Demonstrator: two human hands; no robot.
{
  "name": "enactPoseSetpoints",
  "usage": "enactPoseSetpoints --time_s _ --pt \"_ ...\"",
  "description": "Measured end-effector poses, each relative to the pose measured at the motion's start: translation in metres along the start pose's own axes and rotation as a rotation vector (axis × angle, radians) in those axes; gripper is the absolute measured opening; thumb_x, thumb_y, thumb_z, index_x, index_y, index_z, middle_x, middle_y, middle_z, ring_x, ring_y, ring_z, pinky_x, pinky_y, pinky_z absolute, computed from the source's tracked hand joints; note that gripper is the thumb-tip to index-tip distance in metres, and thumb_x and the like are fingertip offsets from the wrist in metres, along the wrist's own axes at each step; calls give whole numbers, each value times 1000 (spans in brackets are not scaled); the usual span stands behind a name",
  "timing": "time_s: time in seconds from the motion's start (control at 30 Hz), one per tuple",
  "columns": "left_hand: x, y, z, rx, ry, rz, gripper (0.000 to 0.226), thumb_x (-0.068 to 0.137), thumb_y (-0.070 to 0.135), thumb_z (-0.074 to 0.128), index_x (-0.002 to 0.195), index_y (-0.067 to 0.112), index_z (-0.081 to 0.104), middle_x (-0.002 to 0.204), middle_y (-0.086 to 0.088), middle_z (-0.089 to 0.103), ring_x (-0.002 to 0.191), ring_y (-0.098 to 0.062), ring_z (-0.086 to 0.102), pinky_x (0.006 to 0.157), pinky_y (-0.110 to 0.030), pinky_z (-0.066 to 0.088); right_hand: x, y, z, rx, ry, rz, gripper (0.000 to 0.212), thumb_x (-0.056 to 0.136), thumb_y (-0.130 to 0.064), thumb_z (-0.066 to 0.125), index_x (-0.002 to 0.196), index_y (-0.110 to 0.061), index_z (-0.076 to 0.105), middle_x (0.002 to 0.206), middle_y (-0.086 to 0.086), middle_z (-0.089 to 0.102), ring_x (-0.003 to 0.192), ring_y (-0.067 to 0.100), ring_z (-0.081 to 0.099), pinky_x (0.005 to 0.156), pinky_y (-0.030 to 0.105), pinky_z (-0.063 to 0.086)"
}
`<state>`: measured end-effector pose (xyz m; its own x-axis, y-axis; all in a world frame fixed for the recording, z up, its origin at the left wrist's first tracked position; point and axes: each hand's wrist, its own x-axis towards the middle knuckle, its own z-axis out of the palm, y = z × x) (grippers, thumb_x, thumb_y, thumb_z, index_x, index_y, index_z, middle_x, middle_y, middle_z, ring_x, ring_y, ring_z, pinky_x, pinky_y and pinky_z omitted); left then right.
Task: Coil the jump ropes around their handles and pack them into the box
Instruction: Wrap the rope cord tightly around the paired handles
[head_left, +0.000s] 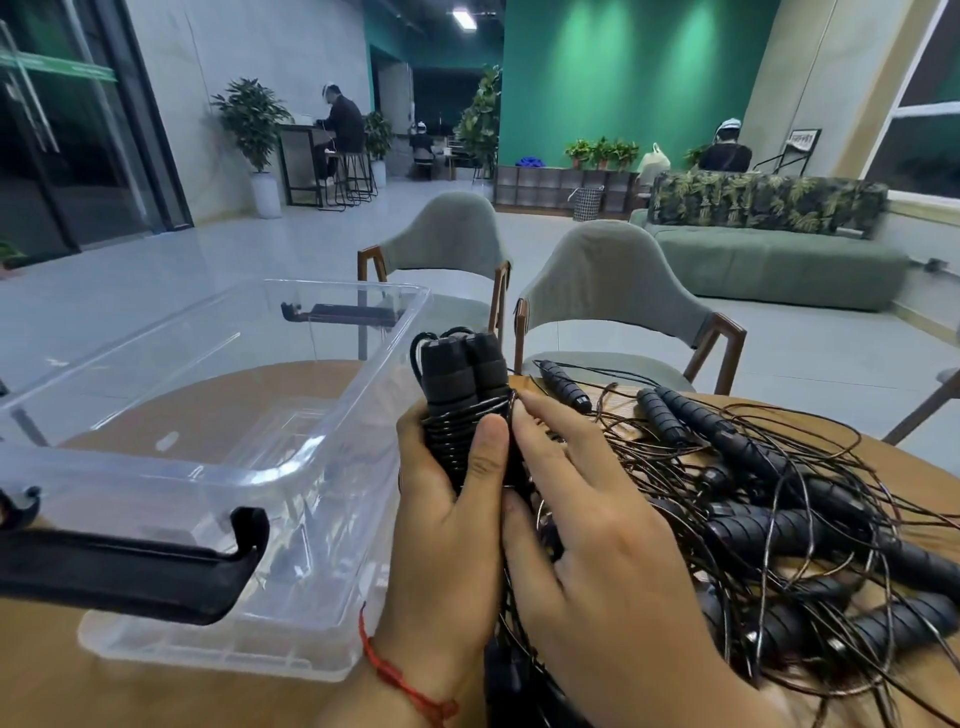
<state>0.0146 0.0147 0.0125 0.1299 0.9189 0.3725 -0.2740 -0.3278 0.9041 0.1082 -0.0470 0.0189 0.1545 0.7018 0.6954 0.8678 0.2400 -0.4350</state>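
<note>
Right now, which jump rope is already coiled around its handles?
The bundle upright in the left hand, cord wound round both handles; the loose ropes lie tangled on the table.

A green wall (623, 78) is washed with light from above, and a ceiling light (464, 18) is seen left of it. Two grey-green chairs (447, 234) (613, 275) are set on a pale glossy floor (260, 249); a green sofa (769, 270) is placed near a window (924, 130).

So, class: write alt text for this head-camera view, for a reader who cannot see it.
A left hand grips a coiled jump rope, cord wound round its two handles, while the right hand lays straight fingers against the coil. On the wooden table, a clear plastic box stands to its left and a tangle of loose jump ropes lies to its right.
</note>
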Motion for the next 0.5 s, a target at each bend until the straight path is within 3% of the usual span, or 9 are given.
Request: enactPoseSetpoints --time_s 0.17,0.33,0.4,0.5 --pt "-7 -3 1 -194 -253 -15 52 105 25 34 154 36 45 149 1 62 142 -18 55 113 -32 46 4 10 -1 -173 41 -41 73 94 -34 71 157 -6 49 162 5 49 141 23 53 122 24 30" --pt "-6 7 -4 -133 -364 6 59 106 16 27 164 30 33 160 6 51 153 -17 41 127 -44 25 8 17 -10 -101 21 49 73 101 -57 59 158 -13 50 160 -4 52 147 11 48 122 17 30" --pt "-8 19 -5 -76 -381 -2 61 107 18 28 166 32 27 164 7 46 155 -17 36 128 -48 22 11 16 -18 15 42 94 67 100 -53 66 157 -20 53 156 -11 56 145 4 49 120 27 40" --pt "-10 44 -11 47 -409 49 60 110 17 30 165 40 26 162 14 46 155 -11 35 128 -45 25 20 9 -31 222 66 89 61 95 -37 78 152 -25 60 147 -13 62 140 10 56 114 39 49"
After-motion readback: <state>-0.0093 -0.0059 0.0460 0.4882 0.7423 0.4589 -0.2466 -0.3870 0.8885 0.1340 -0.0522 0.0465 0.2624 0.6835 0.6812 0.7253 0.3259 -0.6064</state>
